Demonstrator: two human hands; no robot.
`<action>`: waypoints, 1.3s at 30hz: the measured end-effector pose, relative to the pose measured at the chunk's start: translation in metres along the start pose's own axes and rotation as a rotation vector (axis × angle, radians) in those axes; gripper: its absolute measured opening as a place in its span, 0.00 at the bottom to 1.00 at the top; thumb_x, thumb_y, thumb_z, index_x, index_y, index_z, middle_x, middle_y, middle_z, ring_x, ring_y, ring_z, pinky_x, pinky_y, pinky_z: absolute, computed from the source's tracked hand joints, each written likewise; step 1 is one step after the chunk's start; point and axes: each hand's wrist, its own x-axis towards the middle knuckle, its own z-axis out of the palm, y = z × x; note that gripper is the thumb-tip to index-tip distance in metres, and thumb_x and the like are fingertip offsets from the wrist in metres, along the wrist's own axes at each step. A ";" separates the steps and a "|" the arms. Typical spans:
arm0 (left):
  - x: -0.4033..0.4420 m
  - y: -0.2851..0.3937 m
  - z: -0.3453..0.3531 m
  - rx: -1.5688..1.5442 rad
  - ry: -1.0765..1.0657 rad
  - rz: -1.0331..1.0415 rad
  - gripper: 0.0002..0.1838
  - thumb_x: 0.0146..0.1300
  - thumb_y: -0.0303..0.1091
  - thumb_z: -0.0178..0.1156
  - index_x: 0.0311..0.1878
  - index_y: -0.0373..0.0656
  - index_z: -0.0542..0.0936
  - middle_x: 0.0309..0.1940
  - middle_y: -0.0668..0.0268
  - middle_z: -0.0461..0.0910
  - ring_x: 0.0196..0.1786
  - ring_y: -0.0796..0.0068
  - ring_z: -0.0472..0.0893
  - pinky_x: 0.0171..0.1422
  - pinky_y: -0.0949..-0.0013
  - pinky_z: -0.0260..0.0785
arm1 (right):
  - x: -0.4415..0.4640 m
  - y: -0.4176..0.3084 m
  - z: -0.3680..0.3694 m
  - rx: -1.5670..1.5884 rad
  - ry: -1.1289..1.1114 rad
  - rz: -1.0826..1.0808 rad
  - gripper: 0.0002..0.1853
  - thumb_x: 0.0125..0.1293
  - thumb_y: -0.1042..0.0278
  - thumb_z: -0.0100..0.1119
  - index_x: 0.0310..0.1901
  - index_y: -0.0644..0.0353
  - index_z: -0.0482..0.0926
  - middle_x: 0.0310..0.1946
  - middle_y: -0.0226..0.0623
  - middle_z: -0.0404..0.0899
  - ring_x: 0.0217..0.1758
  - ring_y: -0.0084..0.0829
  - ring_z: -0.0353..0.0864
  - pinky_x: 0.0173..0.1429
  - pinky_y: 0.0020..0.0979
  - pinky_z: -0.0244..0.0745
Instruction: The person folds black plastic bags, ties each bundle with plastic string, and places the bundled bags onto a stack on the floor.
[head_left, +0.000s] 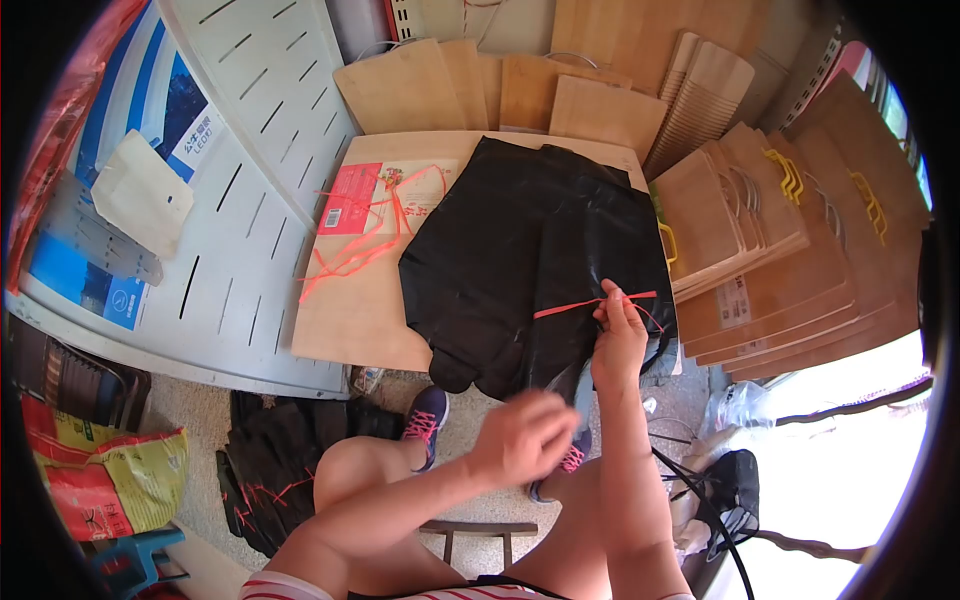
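A large black sheet of cloth or plastic (500, 240) lies spread over a light wooden board (360, 330). On its right part my right hand (618, 335) pinches a thin red strip (565, 308) between thumb and fingers. My left hand (525, 437) is held above my lap, in front of the board's near edge, with its fingers curled; it is slightly blurred, and whether it holds anything is too small to tell. More red strips (350, 262) lie loose on the board's left side, beside a pink and white label (352, 198).
Wooden boards (780, 260) with handles stand stacked at the right, others (410, 90) lean at the back. A white slotted metal panel (240, 200) rises at the left. Black bundles with red ties (290, 460) lie on the floor near a yellow-red bag (120, 480).
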 end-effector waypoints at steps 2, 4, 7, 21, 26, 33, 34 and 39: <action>0.026 -0.021 -0.007 0.095 0.100 -0.006 0.08 0.59 0.20 0.64 0.42 0.39 0.83 0.41 0.59 0.82 0.42 0.59 0.83 0.45 0.62 0.77 | -0.004 -0.006 0.004 -0.132 -0.036 -0.055 0.14 0.75 0.64 0.59 0.52 0.66 0.84 0.34 0.22 0.79 0.36 0.15 0.72 0.45 0.18 0.68; 0.037 -0.041 -0.006 0.014 0.175 -0.081 0.09 0.61 0.19 0.61 0.45 0.37 0.82 0.44 0.57 0.82 0.42 0.57 0.83 0.48 0.61 0.77 | -0.009 -0.009 0.008 -0.466 -0.083 -0.222 0.14 0.76 0.66 0.56 0.53 0.67 0.84 0.33 0.27 0.80 0.36 0.19 0.75 0.44 0.22 0.70; 0.053 -0.057 0.000 -0.100 0.271 -0.183 0.10 0.62 0.19 0.61 0.47 0.36 0.82 0.47 0.56 0.83 0.43 0.57 0.84 0.51 0.61 0.77 | -0.012 -0.011 0.011 -0.809 -0.244 -0.532 0.13 0.76 0.69 0.53 0.53 0.66 0.83 0.31 0.35 0.80 0.31 0.26 0.76 0.41 0.26 0.72; 0.067 -0.069 0.008 0.136 0.242 -0.371 0.06 0.59 0.27 0.66 0.40 0.40 0.85 0.34 0.62 0.86 0.40 0.65 0.82 0.48 0.64 0.74 | -0.018 -0.036 -0.002 -0.477 -0.751 -0.036 0.17 0.77 0.67 0.51 0.61 0.62 0.81 0.35 0.24 0.75 0.37 0.19 0.70 0.41 0.20 0.64; 0.068 -0.076 0.000 0.023 0.163 -0.383 0.13 0.60 0.26 0.63 0.48 0.40 0.84 0.32 0.60 0.86 0.34 0.67 0.84 0.46 0.64 0.75 | -0.022 -0.038 -0.005 -0.667 -0.678 -0.231 0.16 0.60 0.79 0.63 0.48 0.55 0.90 0.31 0.29 0.79 0.40 0.23 0.75 0.51 0.25 0.64; 0.070 -0.072 -0.008 -0.330 -0.047 -0.613 0.19 0.70 0.25 0.53 0.62 0.35 0.78 0.30 0.65 0.85 0.33 0.82 0.82 0.40 0.74 0.73 | -0.026 -0.035 0.009 -1.024 -0.337 -0.832 0.09 0.53 0.81 0.66 0.34 0.54 0.85 0.24 0.26 0.77 0.28 0.31 0.74 0.50 0.32 0.65; 0.066 -0.074 -0.003 -0.353 -0.062 -0.588 0.18 0.71 0.30 0.54 0.61 0.36 0.79 0.29 0.64 0.86 0.31 0.81 0.83 0.39 0.74 0.73 | -0.026 -0.036 0.009 -1.007 -0.341 -0.834 0.08 0.53 0.81 0.67 0.32 0.54 0.82 0.24 0.26 0.78 0.31 0.31 0.77 0.51 0.33 0.67; 0.072 -0.065 -0.009 -0.315 -0.117 -0.722 0.13 0.71 0.37 0.60 0.50 0.38 0.85 0.28 0.61 0.87 0.32 0.77 0.86 0.41 0.73 0.74 | -0.024 -0.033 0.012 -0.941 -0.399 -0.899 0.07 0.55 0.81 0.67 0.32 0.55 0.83 0.28 0.28 0.82 0.33 0.30 0.81 0.51 0.33 0.71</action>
